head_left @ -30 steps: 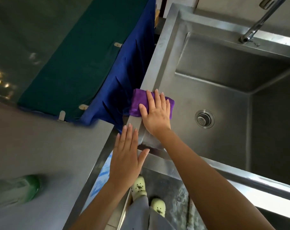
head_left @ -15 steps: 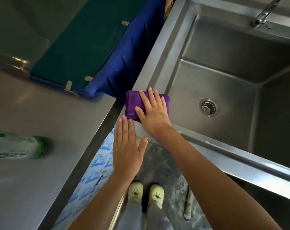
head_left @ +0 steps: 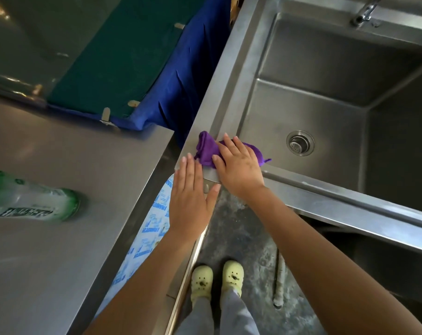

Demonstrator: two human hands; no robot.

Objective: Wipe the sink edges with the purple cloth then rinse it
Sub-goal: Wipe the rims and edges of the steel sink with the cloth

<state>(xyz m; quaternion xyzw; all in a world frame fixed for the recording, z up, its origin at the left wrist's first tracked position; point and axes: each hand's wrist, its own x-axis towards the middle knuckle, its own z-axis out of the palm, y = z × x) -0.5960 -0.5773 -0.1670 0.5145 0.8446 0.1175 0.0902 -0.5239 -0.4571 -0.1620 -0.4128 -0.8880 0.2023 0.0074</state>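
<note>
The purple cloth (head_left: 206,148) lies bunched on the near left corner of the steel sink's rim (head_left: 219,76). My right hand (head_left: 239,163) presses flat on the cloth, fingers spread, covering its right half. My left hand (head_left: 192,197) hovers just left of it at the rim's outer corner, flat with fingers together, holding nothing. The basin holds a round drain (head_left: 300,143), and the tap (head_left: 364,10) stands at the far edge.
A steel counter (head_left: 72,165) sits to the left with a green bottle (head_left: 31,201) lying on it. Blue and green fabric (head_left: 157,68) hangs between counter and sink. My yellow clogs (head_left: 216,278) stand on the floor below, beside a pipe (head_left: 278,279).
My right hand has drawn the cloth down the left rim to the near corner, and the cloth has bunched up. My left hand followed alongside.
</note>
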